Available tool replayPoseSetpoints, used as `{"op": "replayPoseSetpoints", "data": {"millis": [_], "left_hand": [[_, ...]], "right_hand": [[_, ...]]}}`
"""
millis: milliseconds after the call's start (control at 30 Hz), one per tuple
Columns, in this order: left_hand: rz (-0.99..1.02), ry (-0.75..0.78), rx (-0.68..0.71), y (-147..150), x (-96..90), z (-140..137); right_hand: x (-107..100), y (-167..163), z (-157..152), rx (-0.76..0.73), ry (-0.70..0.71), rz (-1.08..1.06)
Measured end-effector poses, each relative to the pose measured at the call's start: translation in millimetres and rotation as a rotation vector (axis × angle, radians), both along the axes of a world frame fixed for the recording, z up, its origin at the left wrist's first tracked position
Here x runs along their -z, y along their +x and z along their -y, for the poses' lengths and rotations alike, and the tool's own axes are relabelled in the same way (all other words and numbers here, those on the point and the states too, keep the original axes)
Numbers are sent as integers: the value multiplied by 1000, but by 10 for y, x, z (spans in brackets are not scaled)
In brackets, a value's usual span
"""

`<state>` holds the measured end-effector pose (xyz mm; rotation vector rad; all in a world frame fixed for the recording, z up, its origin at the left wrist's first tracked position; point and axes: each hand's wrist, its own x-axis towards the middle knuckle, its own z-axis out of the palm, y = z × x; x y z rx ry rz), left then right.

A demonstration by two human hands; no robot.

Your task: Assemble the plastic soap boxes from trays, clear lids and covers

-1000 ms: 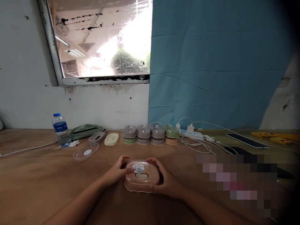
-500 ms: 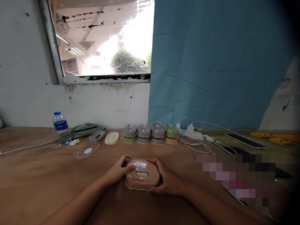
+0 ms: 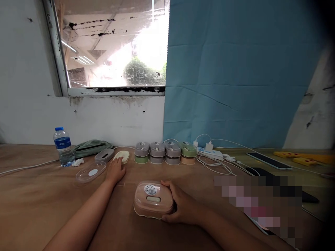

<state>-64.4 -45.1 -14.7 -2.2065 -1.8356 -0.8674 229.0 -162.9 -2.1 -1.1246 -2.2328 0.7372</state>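
Observation:
A pinkish-brown plastic box (image 3: 154, 208) with a clear lid, a round printed label and an oval slot sits on the table in front of me. My right hand (image 3: 183, 205) grips its right end, thumb at the near side and fingers at the far side. My left hand (image 3: 116, 170) is stretched out to a shallow cream plastic piece (image 3: 125, 155) farther back, its fingertips on the left part of that piece. The contact under those fingers is partly hidden. Left of it lie a grey piece with a slot (image 3: 104, 155) and a clear lid (image 3: 85, 173) with a white round sticker.
Several similar two-tone boxes (image 3: 157, 153) stand in a row by the wall. A water bottle (image 3: 64, 148) and green pouch (image 3: 91, 147) are at the back left. Cables, a power strip (image 3: 211, 152), a phone (image 3: 269, 161) and yellow pieces (image 3: 305, 160) lie right.
My left hand has let go of the box and moved forward and left to the cream piece. My right hand still holds the box. The whole view has shifted slightly.

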Motion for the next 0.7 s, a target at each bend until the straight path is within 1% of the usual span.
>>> {"op": "replayPoseSetpoints", "data": {"millis": [67,133,267,367,500,533,600,700], "left_hand": [[3,-19,-16,-36,17,-31],[0,-35,3,-26,27,31],[13,-75,104,92,23,348],[83,-133,256,216,-11,644],[123,-233,463,371,-88,957],[119,-262,534,407,-110,1014],[102,-314,710,482,-158,1114],[87,-375,970,607,-253,1261]], "right_hand": [[-12,5,11,2,13,-6],[-14,27,6,-2,17,-9],[40,122,-81,-4,5,-54],[108,184,-180,-12,-5,-207],[148,175,-261,-40,-87,-535],[148,161,-272,-24,-88,-600],[146,133,-291,44,-45,-681],[156,109,-320,191,15,-693]]}}
